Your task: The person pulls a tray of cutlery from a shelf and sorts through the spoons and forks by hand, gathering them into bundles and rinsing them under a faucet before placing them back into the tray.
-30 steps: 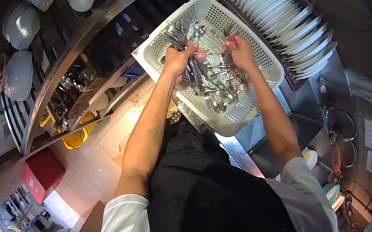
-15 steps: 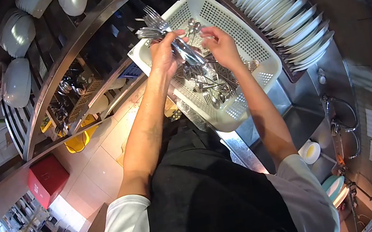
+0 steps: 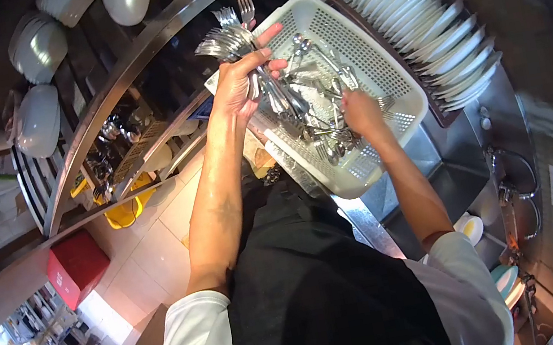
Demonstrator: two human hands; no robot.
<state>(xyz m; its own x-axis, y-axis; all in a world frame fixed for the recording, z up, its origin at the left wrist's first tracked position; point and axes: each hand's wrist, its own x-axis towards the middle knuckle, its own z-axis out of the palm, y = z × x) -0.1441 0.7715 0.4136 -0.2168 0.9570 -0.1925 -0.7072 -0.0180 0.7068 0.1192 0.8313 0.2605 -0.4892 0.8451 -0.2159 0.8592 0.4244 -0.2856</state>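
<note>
My left hand [image 3: 238, 85] is wrapped around the handles of a bunch of forks [image 3: 226, 43]. Their tines fan out past the upper left rim of a white perforated plastic basket [image 3: 334, 30], and the handles hang over its inside. My right hand [image 3: 362, 114] is down in the basket among loose cutlery [image 3: 326, 136]. Its fingers look curled closed; what they hold, if anything, is hidden behind the hand. A few spoons [image 3: 301, 44] lie near the basket's far end.
White plates [image 3: 401, 2] stand in a row in a brown rack right of the basket. A metal sink [image 3: 450, 180] with a faucet [image 3: 510, 192] lies at the right. Shelves with white bowls [image 3: 38, 51] rise at the left, above a red box [image 3: 79, 267] on the floor.
My right hand has gone from beside the left hand down into the cutlery, its fingers closing. The forks in my left hand have spread and turned more upright.
</note>
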